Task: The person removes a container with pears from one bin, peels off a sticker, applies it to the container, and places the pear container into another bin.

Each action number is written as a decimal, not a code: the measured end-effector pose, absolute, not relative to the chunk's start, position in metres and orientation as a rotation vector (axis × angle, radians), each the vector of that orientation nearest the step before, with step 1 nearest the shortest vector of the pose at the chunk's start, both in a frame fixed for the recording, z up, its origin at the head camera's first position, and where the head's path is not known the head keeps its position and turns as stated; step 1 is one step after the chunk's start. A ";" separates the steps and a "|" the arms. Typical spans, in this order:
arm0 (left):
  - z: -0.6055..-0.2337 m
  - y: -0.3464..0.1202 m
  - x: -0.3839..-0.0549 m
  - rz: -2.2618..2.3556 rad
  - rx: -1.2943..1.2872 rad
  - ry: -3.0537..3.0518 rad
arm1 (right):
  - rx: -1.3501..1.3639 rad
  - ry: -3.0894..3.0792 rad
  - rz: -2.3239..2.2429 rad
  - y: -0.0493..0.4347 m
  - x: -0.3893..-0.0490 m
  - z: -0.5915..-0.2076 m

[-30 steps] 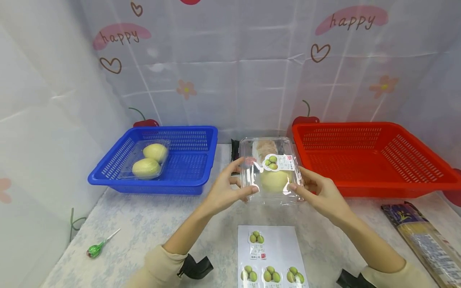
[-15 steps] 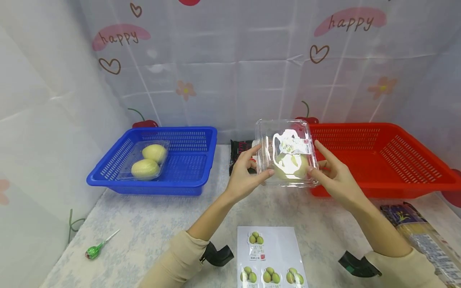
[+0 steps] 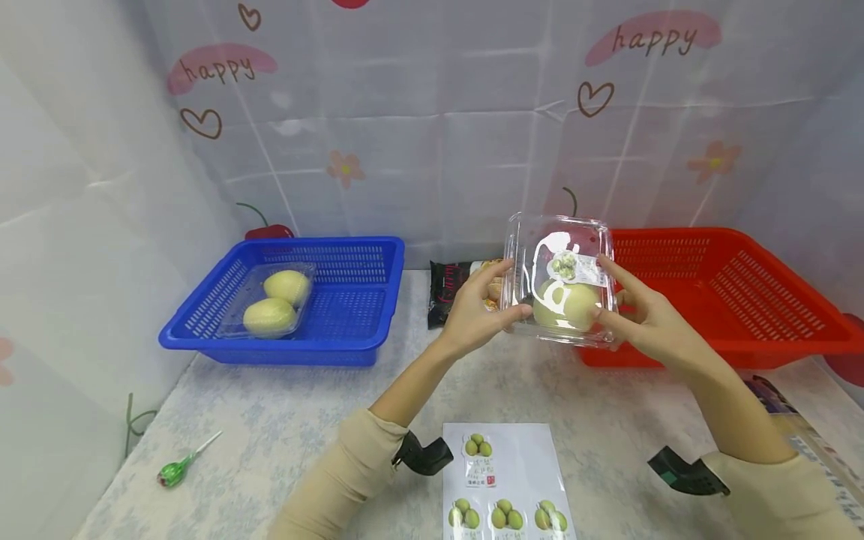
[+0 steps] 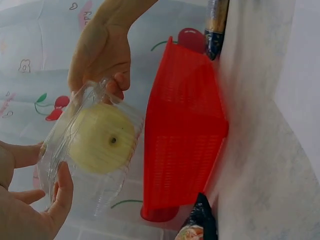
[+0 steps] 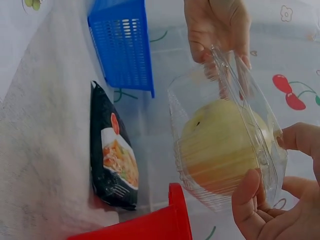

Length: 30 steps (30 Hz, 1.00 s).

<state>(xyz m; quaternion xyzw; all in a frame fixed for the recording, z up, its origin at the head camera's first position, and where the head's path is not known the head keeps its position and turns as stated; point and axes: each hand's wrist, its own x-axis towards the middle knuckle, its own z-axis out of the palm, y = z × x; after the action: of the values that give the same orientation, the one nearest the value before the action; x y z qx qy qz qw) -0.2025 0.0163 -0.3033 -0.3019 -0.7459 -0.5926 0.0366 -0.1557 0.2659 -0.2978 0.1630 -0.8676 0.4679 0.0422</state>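
A clear plastic clamshell box is raised above the table, slightly tilted. My left hand grips its left side and my right hand its right side, thumbs at the front. Inside sits a pale yellow-green, melon-like fruit; whether a second one lies behind it cannot be told. On the lid is a sticker with green fruits and writing, partly lost in glare. Behind the box's right side is the red basket, its left end partly hidden.
At the left stands a blue basket holding another clear box with two pale fruits. A black food packet lies behind my left hand. Nearer are a sticker sheet, a green lollipop and a long packet partly under my right arm.
Both hands have carried the clamshell box up and to the right, from the middle of the table to the red basket's left end. More of the black packet now shows.
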 end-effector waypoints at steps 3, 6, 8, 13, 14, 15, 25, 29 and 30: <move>-0.298 0.022 -0.207 -1.855 -0.934 -2.310 | 0.461 -2.668 1.406 0.271 -0.158 -0.293; -0.293 0.031 -0.211 -1.815 -0.910 -2.343 | 0.401 -2.703 1.371 0.279 -0.160 -0.287; -0.291 0.038 -0.214 -1.761 -0.912 -2.357 | 0.368 -2.726 1.335 0.285 -0.162 -0.283; -0.287 0.057 -0.220 -1.739 -0.912 -2.349 | 0.244 -2.763 1.214 0.295 -0.164 -0.274; -0.286 0.061 -0.220 -1.754 -0.902 -2.343 | 0.213 -2.765 1.181 0.297 -0.165 -0.272; -0.285 0.065 -0.220 -1.764 -0.890 -2.336 | 0.183 -2.761 1.159 0.298 -0.165 -0.271; -0.284 0.112 -0.225 -1.781 -0.697 -2.325 | -0.027 -2.655 1.056 0.322 -0.177 -0.270; -0.289 0.126 -0.231 -1.676 -0.648 -2.418 | -0.077 -2.680 1.082 0.333 -0.185 -0.276; -0.290 0.129 -0.233 -1.640 -0.637 -2.448 | -0.087 -2.686 1.092 0.334 -0.186 -0.277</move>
<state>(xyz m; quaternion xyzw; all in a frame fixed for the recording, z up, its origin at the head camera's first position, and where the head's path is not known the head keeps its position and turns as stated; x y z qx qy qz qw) -0.2327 0.1290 -0.2905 -0.2109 -0.8104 -0.5430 0.0631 -0.1864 0.3344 -0.2774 -0.0298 -0.9192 0.3739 0.1201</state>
